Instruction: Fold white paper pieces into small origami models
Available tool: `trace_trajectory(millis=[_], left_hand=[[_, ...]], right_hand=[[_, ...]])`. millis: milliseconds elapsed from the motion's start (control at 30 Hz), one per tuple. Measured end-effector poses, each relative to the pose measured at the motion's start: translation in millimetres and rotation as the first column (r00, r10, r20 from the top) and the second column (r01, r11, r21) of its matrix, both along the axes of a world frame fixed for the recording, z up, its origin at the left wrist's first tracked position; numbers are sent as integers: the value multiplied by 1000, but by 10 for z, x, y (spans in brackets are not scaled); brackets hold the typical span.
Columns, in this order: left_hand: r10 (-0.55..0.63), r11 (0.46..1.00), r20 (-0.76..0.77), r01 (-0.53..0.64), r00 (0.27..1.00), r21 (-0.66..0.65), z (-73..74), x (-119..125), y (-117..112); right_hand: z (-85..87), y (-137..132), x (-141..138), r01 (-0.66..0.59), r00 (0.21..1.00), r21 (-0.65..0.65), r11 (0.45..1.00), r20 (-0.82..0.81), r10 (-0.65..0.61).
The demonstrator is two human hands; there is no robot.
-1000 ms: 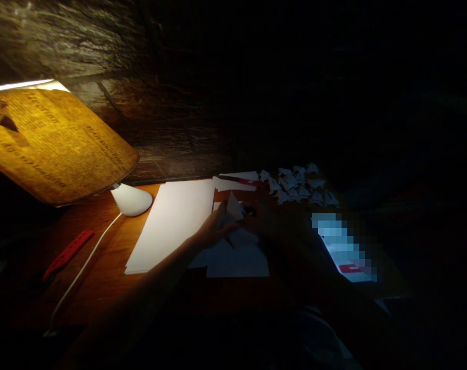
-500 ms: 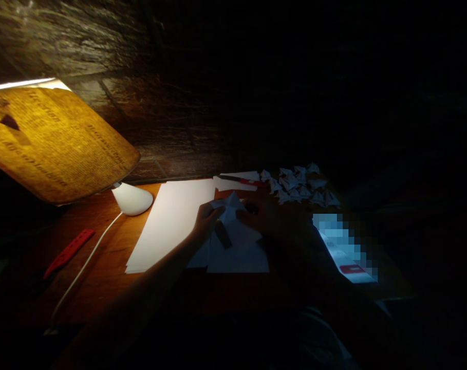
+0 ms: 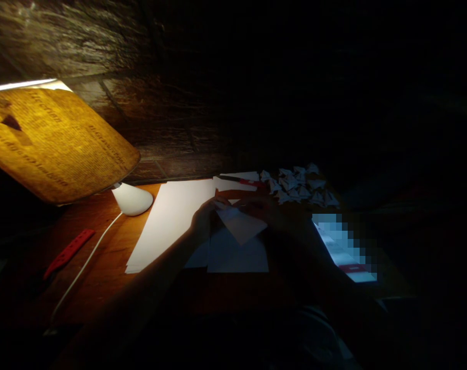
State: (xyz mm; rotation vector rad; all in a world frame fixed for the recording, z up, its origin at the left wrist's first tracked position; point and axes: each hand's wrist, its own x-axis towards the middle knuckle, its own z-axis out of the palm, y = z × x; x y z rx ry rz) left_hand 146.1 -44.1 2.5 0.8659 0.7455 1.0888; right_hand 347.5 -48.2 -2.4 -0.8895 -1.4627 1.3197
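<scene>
A small folded sheet of white paper (image 3: 241, 226) hangs between my two hands, one pointed corner toward me. My left hand (image 3: 206, 209) is closed on its upper left edge. On the other side my right hand (image 3: 262, 211), dim in shadow, grips the upper right part; its fingers are only faintly seen. Beneath the folded piece lies a flat white sheet (image 3: 237, 259). Just left of it rests a larger stack of white paper (image 3: 171, 221).
A lit lamp (image 3: 131, 199) with a yellow printed shade stands at left, its white cord running forward past a red power strip (image 3: 69, 252). A red-and-black cutter (image 3: 241, 180) lies on paper behind my hands. Several folded paper pieces (image 3: 295, 182) and a glowing screen (image 3: 352, 257) are at right.
The folded paper has turned: its point stood up between my hands before and now a corner points down toward me. My hands have shifted slightly; the rest stays put.
</scene>
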Motion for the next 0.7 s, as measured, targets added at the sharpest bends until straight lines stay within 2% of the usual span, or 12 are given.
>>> trace_trajectory(millis=[167,333,433,633,700], left_hand=[[-89,995,48,87,995,48,-16,1,-21],[34,989,-80,-22,996,149,-130,24,24],[64,982,-154,-35,986,187,-168,21,32],[90,968,-244,-28,966,248,-129,27,-5],[98,971,-257,-36,962,235,-111,32,-15]], right_hand=[[51,-44,10,-11,997,18,1000,74,10],[22,-31,-28,31,993,100,995,112,-42],[0,-21,-43,74,992,88,993,97,-83],[58,-52,-58,-4,984,49,999,177,-4],[71,-56,-60,12,980,51,999,197,-22]])
